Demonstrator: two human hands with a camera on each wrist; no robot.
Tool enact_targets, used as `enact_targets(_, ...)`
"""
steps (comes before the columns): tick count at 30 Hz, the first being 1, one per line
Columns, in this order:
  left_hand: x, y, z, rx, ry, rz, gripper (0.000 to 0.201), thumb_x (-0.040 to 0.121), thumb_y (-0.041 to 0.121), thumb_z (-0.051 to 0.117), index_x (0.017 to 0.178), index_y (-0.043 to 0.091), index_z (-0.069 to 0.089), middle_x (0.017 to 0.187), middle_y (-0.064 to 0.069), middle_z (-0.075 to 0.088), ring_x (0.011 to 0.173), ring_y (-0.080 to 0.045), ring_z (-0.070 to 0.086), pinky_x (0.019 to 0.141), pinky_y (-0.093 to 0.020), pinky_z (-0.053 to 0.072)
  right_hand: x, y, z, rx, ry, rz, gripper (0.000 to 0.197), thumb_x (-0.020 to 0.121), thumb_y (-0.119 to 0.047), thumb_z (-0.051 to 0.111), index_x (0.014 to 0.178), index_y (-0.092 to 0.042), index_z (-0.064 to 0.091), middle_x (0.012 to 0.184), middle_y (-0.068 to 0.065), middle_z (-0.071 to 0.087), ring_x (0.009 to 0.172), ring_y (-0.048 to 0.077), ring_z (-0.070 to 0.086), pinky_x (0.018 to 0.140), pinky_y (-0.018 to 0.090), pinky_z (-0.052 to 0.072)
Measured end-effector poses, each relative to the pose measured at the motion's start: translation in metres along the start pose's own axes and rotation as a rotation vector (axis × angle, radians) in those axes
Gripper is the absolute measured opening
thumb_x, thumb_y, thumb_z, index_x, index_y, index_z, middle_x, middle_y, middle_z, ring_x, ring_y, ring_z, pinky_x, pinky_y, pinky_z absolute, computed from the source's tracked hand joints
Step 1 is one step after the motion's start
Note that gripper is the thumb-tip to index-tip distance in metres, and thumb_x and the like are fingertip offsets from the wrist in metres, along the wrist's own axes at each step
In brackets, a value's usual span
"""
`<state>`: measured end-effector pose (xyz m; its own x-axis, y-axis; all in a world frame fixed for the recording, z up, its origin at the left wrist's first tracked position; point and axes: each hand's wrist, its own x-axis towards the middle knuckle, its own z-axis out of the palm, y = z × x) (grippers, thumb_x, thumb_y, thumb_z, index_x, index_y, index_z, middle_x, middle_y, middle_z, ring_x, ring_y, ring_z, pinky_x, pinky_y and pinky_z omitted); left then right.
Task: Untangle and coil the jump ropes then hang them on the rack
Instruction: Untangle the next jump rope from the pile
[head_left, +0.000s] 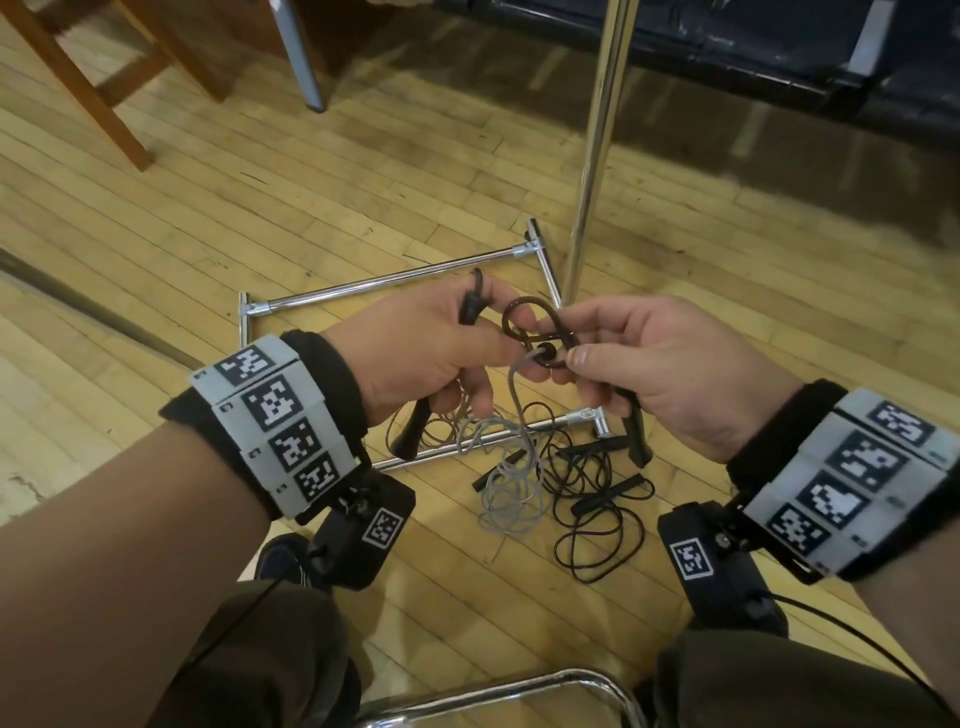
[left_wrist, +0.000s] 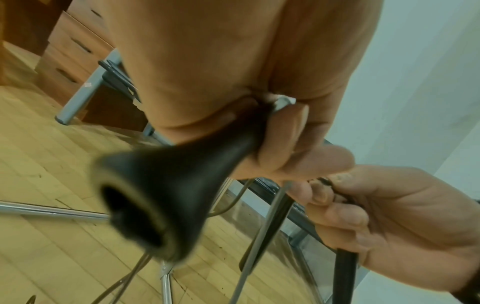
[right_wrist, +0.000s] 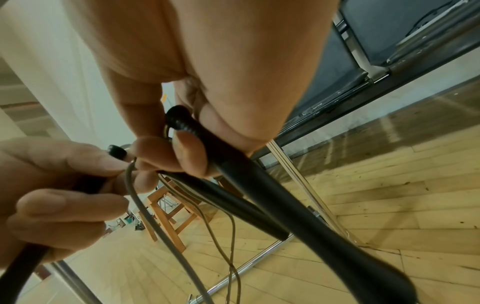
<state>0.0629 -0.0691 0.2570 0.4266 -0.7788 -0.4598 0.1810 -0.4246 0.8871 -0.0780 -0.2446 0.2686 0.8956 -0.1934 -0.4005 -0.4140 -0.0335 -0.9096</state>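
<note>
Cords are thin, limp, snag easily; we grip stiff black handles, left hand (head_left: 415, 348) on one handle (head_left: 412, 431), right hand (head_left: 660, 364) on another (head_left: 638, 436).

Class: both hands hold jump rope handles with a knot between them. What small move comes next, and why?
Probably the right hand should ease the grey cord back out of the brown loop while the left hand steadies its handle; the cords cross there.

A light wooden plank floor (head_left: 182, 218). On it stands the chrome base of a rack (head_left: 395, 278), and tangled black and grey jump ropes (head_left: 561, 493) lie across its near bar. A wooden chair leg (head_left: 88, 88) stands farther back.
</note>
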Motion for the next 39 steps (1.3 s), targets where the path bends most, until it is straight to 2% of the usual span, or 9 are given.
enact_targets(7, -0.006, 0.0, 0.004, 0.448, 0.061, 0.027, 0.022, 0.097, 0.021, 0.068, 0.106, 0.039, 0.059, 0.095, 0.012, 0.08, 0.058, -0.017, 0.075, 0.037, -0.014, 0.04, 0.002, 0.002, -0.002, -0.032, -0.01, -0.017, 0.026, 0.097, 0.003, 0.06, 0.116, -0.011, 0.071, 0.081, 0.005, 0.074, 0.061, 0.01, 0.057, 0.05, 0.02, 0.041)
enact_targets(12, -0.002, -0.002, 0.005, 0.275, 0.059, -0.051, 0.045, 0.088, 0.02, 0.084, 0.117, 0.034, 0.054, 0.095, -0.001, 0.082, 0.057, -0.019, 0.071, 0.04, -0.02, 0.04, 0.004, 0.005, -0.001, -0.042, 0.022, -0.037, 0.027, 0.096, 0.003, 0.061, 0.112, -0.016, 0.072, 0.088, 0.02, 0.073, 0.062, 0.013, 0.058, 0.052, 0.027, 0.04)
enact_targets(17, -0.004, -0.001, 0.008, 0.398, 0.165, 0.021, 0.049, 0.089, 0.025, 0.083, 0.122, 0.042, 0.051, 0.085, 0.009, 0.081, 0.059, -0.015, 0.074, 0.047, -0.018, 0.046, 0.007, 0.009, -0.001, -0.27, 0.055, -0.056, 0.027, 0.094, -0.003, 0.067, 0.109, -0.025, 0.072, 0.089, 0.012, 0.072, 0.065, 0.006, 0.065, 0.063, 0.021, 0.058)
enact_targets(19, -0.005, 0.0, 0.008, 0.347, 0.147, 0.089, 0.048, 0.09, 0.026, 0.083, 0.125, 0.042, 0.056, 0.091, 0.007, 0.081, 0.058, -0.014, 0.072, 0.053, -0.022, 0.047, 0.008, 0.012, 0.001, -0.345, 0.032, -0.052, 0.026, 0.094, -0.007, 0.068, 0.108, -0.028, 0.072, 0.087, 0.004, 0.073, 0.068, 0.009, 0.067, 0.069, 0.03, 0.059)
enact_targets(22, -0.008, 0.006, 0.006, 0.053, 0.076, 0.221, 0.043, 0.093, 0.017, 0.078, 0.13, 0.028, 0.062, 0.093, -0.005, 0.08, 0.048, -0.013, 0.06, 0.042, -0.018, 0.04, 0.011, 0.016, 0.002, -0.401, 0.02, -0.04, 0.023, 0.094, -0.01, 0.068, 0.105, -0.029, 0.073, 0.09, 0.004, 0.075, 0.079, 0.025, 0.069, 0.079, 0.045, 0.058)
enact_targets(27, -0.018, 0.018, -0.006, -0.103, 0.141, 0.328, 0.022, 0.103, 0.027, 0.059, 0.116, 0.019, 0.075, 0.067, -0.01, 0.068, 0.041, -0.015, 0.043, 0.039, -0.022, 0.032, 0.015, 0.034, -0.009, -0.643, 0.069, 0.086, 0.021, 0.098, -0.017, 0.063, 0.115, -0.029, 0.069, 0.08, -0.012, 0.062, 0.063, 0.007, 0.057, 0.049, 0.015, 0.045)
enact_targets(32, -0.025, 0.007, -0.002, 0.699, 0.153, 0.147, 0.032, 0.093, 0.057, 0.068, 0.078, 0.029, 0.071, 0.065, 0.012, 0.07, 0.044, 0.001, 0.051, 0.041, -0.012, 0.037, 0.015, 0.032, -0.025, -0.782, 0.253, 0.113, 0.035, 0.098, -0.014, 0.056, 0.129, -0.026, 0.067, 0.097, -0.011, 0.059, 0.073, 0.001, 0.051, 0.057, 0.018, 0.038)
enact_targets(36, -0.023, 0.001, 0.005, 0.616, 0.16, 0.078, 0.016, 0.097, 0.051, 0.067, 0.094, 0.04, 0.077, 0.077, 0.025, 0.073, 0.043, 0.001, 0.051, 0.041, -0.008, 0.035, 0.013, 0.021, -0.021, -0.618, 0.282, -0.01, 0.027, 0.093, -0.018, 0.059, 0.112, -0.034, 0.071, 0.081, -0.014, 0.059, 0.065, -0.001, 0.054, 0.054, 0.016, 0.037)
enact_targets(39, -0.02, 0.004, 0.006, 0.449, 0.241, 0.103, 0.02, 0.101, 0.041, 0.065, 0.118, 0.051, 0.071, 0.103, 0.024, 0.078, 0.046, -0.006, 0.047, 0.045, -0.026, 0.045, 0.009, 0.013, -0.013, -0.401, 0.237, -0.077, 0.025, 0.092, -0.013, 0.061, 0.099, -0.033, 0.072, 0.071, -0.009, 0.063, 0.052, -0.005, 0.054, 0.044, 0.01, 0.041)
